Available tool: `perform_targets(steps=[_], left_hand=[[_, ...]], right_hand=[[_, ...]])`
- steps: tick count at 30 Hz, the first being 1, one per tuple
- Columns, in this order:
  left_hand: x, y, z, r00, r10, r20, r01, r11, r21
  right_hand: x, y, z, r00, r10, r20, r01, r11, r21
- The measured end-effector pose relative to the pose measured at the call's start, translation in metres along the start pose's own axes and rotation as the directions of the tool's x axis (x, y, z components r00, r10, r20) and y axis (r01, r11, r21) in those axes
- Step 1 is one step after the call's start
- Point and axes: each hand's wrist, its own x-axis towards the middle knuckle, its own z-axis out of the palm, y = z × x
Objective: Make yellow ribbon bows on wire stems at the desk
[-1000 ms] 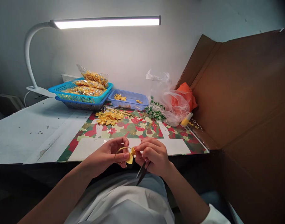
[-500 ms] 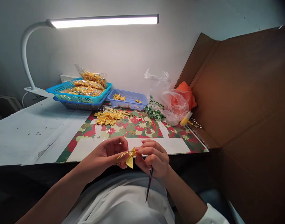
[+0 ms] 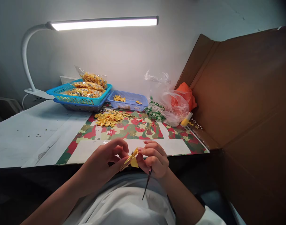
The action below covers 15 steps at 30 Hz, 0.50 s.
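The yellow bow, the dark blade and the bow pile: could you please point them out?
Yellow bow [image 3: 134, 162], head view: lower part.
Dark blade [image 3: 146, 184], head view: mid-length.
Bow pile [image 3: 107, 119], head view: centre.

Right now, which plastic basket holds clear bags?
Turquoise lattice plastic basket, stacked atop the blue plastic basket; the periwinkle plastic basket alongside holds loose yellow pieces.

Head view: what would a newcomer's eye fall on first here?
Probably the glowing lamp, stretched across the top, left of centre. Next might come the brown cardboard filling the right side. Low in the centre, the right hand pinches a yellow bow, with a dark pointed tool sticking out below that hand.
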Motion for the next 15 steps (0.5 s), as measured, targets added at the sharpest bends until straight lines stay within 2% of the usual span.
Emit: perform_targets(steps=[3, 6, 11, 15], left_hand=[[-0.001, -0.001, 0.0, 0.995, 0.032, -0.091, -0.022, 0.993, 0.116], [0.001, -0.003, 0.003, 0.989, 0.038, -0.145, -0.023, 0.995, 0.101], [0.008, -0.006, 0.008, 0.985, -0.036, -0.171, 0.032, 0.999, -0.031], [0.011, -0.007, 0.006, 0.989, -0.066, -0.129, 0.041, 0.981, -0.188]], right_hand=[[0.0, -0.001, 0.0, 0.984, 0.171, -0.057, -0.169, 0.984, 0.05], [-0.004, -0.006, 0.0, 0.945, 0.309, -0.11, -0.299, 0.949, 0.095], [-0.017, -0.015, 0.006, 0.97, 0.229, -0.084, -0.224, 0.972, 0.073], [-0.018, -0.016, 0.013, 0.971, 0.217, -0.104, -0.211, 0.975, 0.065]])
